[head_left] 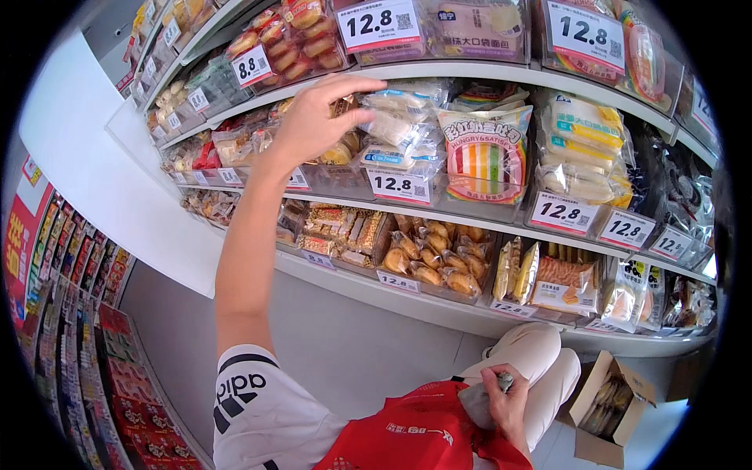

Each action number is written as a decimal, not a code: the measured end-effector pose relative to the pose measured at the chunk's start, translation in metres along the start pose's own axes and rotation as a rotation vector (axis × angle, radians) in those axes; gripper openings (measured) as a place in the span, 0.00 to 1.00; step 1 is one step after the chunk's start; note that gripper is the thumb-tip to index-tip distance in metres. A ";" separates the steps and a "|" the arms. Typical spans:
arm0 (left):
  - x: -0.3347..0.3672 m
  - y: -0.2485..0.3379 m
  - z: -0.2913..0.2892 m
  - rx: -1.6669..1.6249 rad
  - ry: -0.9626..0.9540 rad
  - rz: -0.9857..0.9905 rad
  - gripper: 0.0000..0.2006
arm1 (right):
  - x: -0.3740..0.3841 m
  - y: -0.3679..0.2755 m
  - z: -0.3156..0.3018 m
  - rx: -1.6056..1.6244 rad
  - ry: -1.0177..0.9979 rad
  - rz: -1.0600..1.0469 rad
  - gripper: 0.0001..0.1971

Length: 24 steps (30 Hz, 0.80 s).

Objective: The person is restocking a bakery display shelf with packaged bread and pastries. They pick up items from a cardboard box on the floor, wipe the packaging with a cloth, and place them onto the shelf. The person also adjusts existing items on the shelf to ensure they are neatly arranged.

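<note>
My left hand (317, 117) reaches up to the middle shelf, fingers stretched out and the thumb apart, nothing in its grasp. Its fingertips are beside a stack of clear-wrapped white bread packs (403, 129) with blue labels; whether they touch is hard to tell. Right of that stack stands a bag of rainbow-striped toast (486, 160). Yellow-labelled bread packs (583, 149) are piled farther right. Low down, near my knees, my right hand (509, 403) is closed around a bunched grey cloth (478, 403).
Curved white shelves with price tags and clear front guards run across the view. Wrapped round pastries (439, 254) fill a bin below. An open cardboard box (599, 450) with packs inside is on the floor at lower right. Another product rack (141, 392) stands at left.
</note>
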<state>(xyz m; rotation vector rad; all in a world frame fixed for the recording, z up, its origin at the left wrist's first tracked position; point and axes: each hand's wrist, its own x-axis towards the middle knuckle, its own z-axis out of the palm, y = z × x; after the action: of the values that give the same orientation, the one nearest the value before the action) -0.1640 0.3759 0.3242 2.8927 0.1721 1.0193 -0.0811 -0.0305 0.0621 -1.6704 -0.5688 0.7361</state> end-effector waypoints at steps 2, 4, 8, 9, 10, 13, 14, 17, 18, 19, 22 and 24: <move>-0.004 -0.001 -0.002 -0.002 -0.087 0.024 0.22 | 0.002 0.004 -0.003 0.002 -0.001 0.000 0.06; -0.007 0.003 0.004 0.089 -0.160 0.024 0.22 | 0.003 0.007 -0.003 0.002 -0.002 -0.027 0.06; -0.005 0.008 0.013 0.222 -0.167 0.041 0.19 | 0.005 0.009 -0.001 0.012 0.006 -0.063 0.07; -0.005 0.009 0.016 0.216 -0.154 0.033 0.17 | 0.005 0.006 -0.001 0.004 0.008 -0.038 0.07; -0.004 0.009 0.019 0.209 -0.141 0.024 0.16 | 0.004 0.002 -0.002 -0.003 0.010 -0.013 0.07; -0.002 0.010 0.024 0.216 -0.105 0.023 0.13 | 0.003 0.003 -0.002 -0.003 0.008 0.008 0.07; 0.000 0.010 0.025 0.222 -0.092 0.029 0.13 | 0.004 0.004 -0.002 0.001 0.008 0.005 0.07; 0.000 0.015 0.025 0.233 -0.079 0.030 0.13 | 0.003 0.011 -0.002 0.010 0.026 -0.022 0.07; -0.001 0.017 0.024 0.247 -0.073 0.032 0.12 | 0.003 0.010 -0.002 0.010 0.027 -0.023 0.07; -0.003 0.018 0.023 0.261 -0.067 0.033 0.12 | 0.003 0.010 -0.002 0.010 0.028 -0.023 0.07; -0.003 0.024 0.020 0.283 -0.095 0.055 0.12 | 0.005 0.006 -0.003 0.000 0.036 -0.010 0.07; -0.008 0.028 0.021 0.272 -0.110 0.083 0.12 | 0.004 0.007 -0.003 0.002 0.033 0.004 0.07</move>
<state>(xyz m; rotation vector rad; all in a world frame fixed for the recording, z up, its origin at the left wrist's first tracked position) -0.1550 0.3463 0.3060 3.2170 0.2002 0.9088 -0.0761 -0.0310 0.0550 -1.6788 -0.5416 0.7109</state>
